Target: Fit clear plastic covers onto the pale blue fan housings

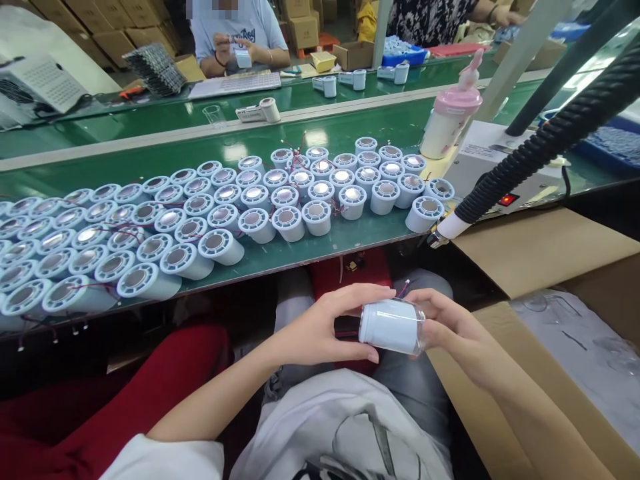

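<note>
Over my lap, both hands hold one white cylinder (391, 326) lying on its side. My left hand (330, 327) grips its left end, where thin red and black wires show. My right hand (453, 330) cups the right end, which looks clear or glossy. On the green bench (350, 237) in front of me stand several matching white cylinders (253, 200) with shiny metal tops, packed in rows, red wires between some.
An open cardboard box (550, 313) with clear plastic parts sits at my right. A black ribbed hose (545, 143) and a grey machine with a red switch (507, 199) stand at the bench's right end, beside a pink-lidded bottle (450, 120). A person across the bench handles a small part (243, 57).
</note>
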The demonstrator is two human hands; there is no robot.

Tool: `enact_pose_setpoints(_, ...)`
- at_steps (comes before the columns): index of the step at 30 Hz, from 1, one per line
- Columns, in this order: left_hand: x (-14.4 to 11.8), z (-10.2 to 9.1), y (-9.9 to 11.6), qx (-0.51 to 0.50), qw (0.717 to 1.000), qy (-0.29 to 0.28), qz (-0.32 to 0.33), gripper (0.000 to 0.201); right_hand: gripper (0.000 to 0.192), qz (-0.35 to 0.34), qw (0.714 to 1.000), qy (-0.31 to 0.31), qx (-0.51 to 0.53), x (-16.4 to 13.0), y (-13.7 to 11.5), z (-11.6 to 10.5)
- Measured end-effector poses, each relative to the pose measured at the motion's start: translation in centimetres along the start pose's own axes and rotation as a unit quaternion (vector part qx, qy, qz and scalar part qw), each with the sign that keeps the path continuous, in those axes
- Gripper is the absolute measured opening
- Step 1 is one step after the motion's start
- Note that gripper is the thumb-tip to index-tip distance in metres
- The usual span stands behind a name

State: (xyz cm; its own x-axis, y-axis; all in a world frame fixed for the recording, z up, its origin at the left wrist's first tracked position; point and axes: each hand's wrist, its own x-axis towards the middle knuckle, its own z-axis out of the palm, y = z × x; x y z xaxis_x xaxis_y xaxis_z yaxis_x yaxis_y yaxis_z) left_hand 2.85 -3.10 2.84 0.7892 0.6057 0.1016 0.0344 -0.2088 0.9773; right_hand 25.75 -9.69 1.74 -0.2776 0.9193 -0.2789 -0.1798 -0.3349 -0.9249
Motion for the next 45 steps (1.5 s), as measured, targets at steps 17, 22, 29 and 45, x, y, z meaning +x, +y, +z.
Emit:
enact_pose_setpoints(17, -2.8, 3.4, 0.9, 0.012, 1.000, 0.027, -0.005, 0.075, 0.053, 0.100, 0.993, -0.037, 0.043, -1.7, 1.6, 1.3)
enact_pose_setpoints(22, -3.5, 4.0, 0.7, -0.006, 0.999, 0.031, -0.013, 0.073, 0.054, 0.115, 0.992, -0.037, 0.040, -2.4, 1.9, 1.9)
enact_pose_setpoints(29, -4.5, 4.3, 0.8, -0.031, 0.999, 0.039, -0.020, 0.075, 0.059, 0.170, 0.981, -0.058, 0.070, -2.7, 2.2, 2.5)
enact_pose_setpoints(45, -6.3, 5.4, 1.8, -0.035, 0.992, 0.089, -0.084, 0.064, 0.070, 0.157, 0.977, -0.130, 0.067, -3.5, 3.7, 3.3)
